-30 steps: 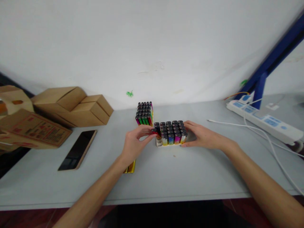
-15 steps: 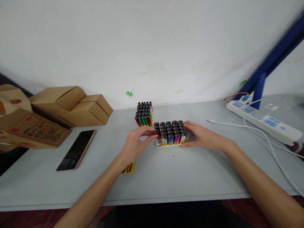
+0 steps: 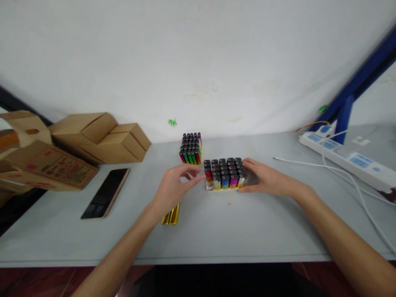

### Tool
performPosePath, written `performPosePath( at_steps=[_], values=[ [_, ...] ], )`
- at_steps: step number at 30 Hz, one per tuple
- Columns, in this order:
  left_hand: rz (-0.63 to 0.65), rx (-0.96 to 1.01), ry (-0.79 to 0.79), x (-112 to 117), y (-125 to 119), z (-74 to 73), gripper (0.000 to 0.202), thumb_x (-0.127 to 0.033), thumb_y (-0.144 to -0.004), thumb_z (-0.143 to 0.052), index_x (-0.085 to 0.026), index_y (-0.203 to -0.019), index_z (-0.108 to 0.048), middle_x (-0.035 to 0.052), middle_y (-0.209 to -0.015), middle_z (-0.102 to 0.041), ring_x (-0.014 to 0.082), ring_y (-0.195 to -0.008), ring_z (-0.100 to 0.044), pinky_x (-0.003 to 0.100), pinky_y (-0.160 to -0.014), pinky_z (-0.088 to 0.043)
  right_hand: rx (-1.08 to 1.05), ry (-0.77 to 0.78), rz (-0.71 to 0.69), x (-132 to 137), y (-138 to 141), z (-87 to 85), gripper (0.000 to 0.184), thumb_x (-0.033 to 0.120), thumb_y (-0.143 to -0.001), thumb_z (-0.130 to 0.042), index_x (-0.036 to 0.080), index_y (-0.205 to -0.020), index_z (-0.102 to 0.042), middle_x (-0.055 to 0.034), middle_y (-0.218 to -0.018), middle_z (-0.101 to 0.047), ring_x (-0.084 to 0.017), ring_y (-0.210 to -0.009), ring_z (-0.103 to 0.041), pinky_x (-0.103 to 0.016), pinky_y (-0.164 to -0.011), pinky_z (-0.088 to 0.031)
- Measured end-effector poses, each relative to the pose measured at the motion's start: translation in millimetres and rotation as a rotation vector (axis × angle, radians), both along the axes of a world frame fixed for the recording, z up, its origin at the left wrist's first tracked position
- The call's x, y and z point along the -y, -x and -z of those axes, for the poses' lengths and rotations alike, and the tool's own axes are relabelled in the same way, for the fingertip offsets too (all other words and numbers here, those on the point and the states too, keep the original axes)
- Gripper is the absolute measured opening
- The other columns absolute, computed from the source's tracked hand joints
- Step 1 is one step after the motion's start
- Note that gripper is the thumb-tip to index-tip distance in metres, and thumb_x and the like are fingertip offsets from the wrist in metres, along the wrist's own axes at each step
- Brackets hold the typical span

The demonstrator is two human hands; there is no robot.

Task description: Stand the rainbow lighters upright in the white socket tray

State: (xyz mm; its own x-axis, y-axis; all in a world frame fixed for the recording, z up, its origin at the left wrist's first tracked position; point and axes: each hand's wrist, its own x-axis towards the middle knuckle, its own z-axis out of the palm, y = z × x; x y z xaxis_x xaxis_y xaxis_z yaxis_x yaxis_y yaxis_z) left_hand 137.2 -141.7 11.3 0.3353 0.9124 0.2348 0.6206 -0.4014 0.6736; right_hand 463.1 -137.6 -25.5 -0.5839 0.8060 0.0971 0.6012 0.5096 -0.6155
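A white tray (image 3: 225, 190) holds rows of upright lighters (image 3: 225, 180) with black tops and coloured bodies. At its front left corner one slot shows no lighter, with a red lighter (image 3: 208, 176) standing just behind it. My left hand (image 3: 176, 185) hovers at the tray's left side, thumb and fingers apart, holding nothing. Against the right end rests my right hand (image 3: 266, 178), its thumb at the front corner and fingers behind, gripping the tray. Two shiny gold pieces (image 3: 170, 215) lie below my left hand, partly hidden by it.
Behind and to the left stands a second block of lighters (image 3: 191, 149), near the wall. Farther left are a phone (image 3: 105, 193) and cardboard boxes (image 3: 102, 140). On the right lie a power strip (image 3: 346, 154) and a white cable (image 3: 312, 163).
My left hand has let go of the red-bodied lighter, which now stands in the tray, and has drawn slightly left. My right hand stays at the tray's right end. The view has shifted slightly.
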Motion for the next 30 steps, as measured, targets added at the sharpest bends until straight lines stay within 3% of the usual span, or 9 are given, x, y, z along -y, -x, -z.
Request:
performPosePath(
  at_steps=[3,6,11,14,18,25,30],
  values=[
    [-0.075,-0.219,-0.097,13.6,21.1,-14.1,0.035,-0.052,-0.097,-0.058,-0.020,-0.088,-0.071,0.0031,-0.085,-0.075,0.0188,-0.075,-0.067,0.030,-0.072,-0.049,-0.003,0.002,0.014,1.0,0.6,-0.3,0.067,0.055,-0.082,-0.078,0.023,-0.137,-0.056,-0.0118,-0.126,-0.060,-0.031,-0.113,-0.063,-0.050,-0.104,-0.053],
    [-0.213,-0.507,-0.091,37.1,38.9,-17.9,0.043,-0.055,-0.101,-0.045,-0.021,-0.080,-0.058,0.0027,-0.072,-0.067,0.0202,-0.065,-0.062,0.032,-0.066,-0.043,-0.015,0.008,0.029,2.0,1.1,-0.9,0.065,0.055,-0.082,-0.078,0.024,-0.135,-0.057,-0.0111,-0.125,-0.061,-0.031,-0.112,-0.064,-0.050,-0.102,-0.054],
    [-0.327,-0.881,0.063,74.0,41.5,-7.6,0.036,-0.056,-0.099,-0.044,-0.021,-0.098,-0.054,0.0094,-0.090,-0.072,0.0287,-0.074,-0.070,0.034,-0.064,-0.042,-0.017,0.001,0.020,1.6,0.5,-0.5,0.065,0.056,-0.082,-0.078,0.024,-0.135,-0.058,-0.0107,-0.124,-0.062,-0.032,-0.112,-0.064,-0.050,-0.102,-0.053],
    [-0.309,-0.902,0.131,77.4,34.7,0.1,0.032,-0.051,-0.100,-0.045,-0.021,-0.100,-0.055,0.0110,-0.093,-0.073,0.0304,-0.080,-0.073,0.034,-0.066,-0.044,-0.002,-0.004,0.022,1.0,0.0,-0.3,0.062,0.057,-0.081,-0.077,0.023,-0.130,-0.059,-0.0110,-0.122,-0.061,-0.032,-0.111,-0.064,-0.049,-0.100,-0.054],
    [-0.273,-0.845,0.158,63.4,27.1,4.8,0.031,-0.045,-0.104,-0.041,-0.019,-0.101,-0.057,0.0125,-0.094,-0.073,0.0305,-0.085,-0.074,0.034,-0.071,-0.046,0.014,0.004,0.013,0.9,0.1,-0.5,0.063,0.057,-0.083,-0.076,0.022,-0.131,-0.057,-0.0115,-0.123,-0.060,-0.031,-0.110,-0.063,-0.047,-0.100,-0.054],
    [-0.220,-0.833,0.025,40.2,19.5,4.6,0.041,-0.040,-0.107,-0.036,-0.016,-0.106,-0.069,0.0119,-0.103,-0.068,0.0257,-0.086,-0.070,0.032,-0.073,-0.049,0.004,-0.002,0.007,1.6,1.3,-1.7,0.062,0.056,-0.084,-0.075,0.022,-0.133,-0.058,-0.0106,-0.119,-0.060,-0.029,-0.105,-0.063,-0.045,-0.095,-0.054],
    [-0.175,-0.675,-0.029,39.8,24.3,2.5,0.037,-0.038,-0.106,-0.041,-0.017,-0.103,-0.071,0.0093,-0.096,-0.066,0.0230,-0.081,-0.067,0.033,-0.075,-0.049,-0.020,0.002,0.003,1.3,1.3,-1.6,0.065,0.054,-0.083,-0.077,0.022,-0.136,-0.057,-0.0102,-0.120,-0.060,-0.028,-0.105,-0.062,-0.044,-0.094,-0.054]
  ],
)
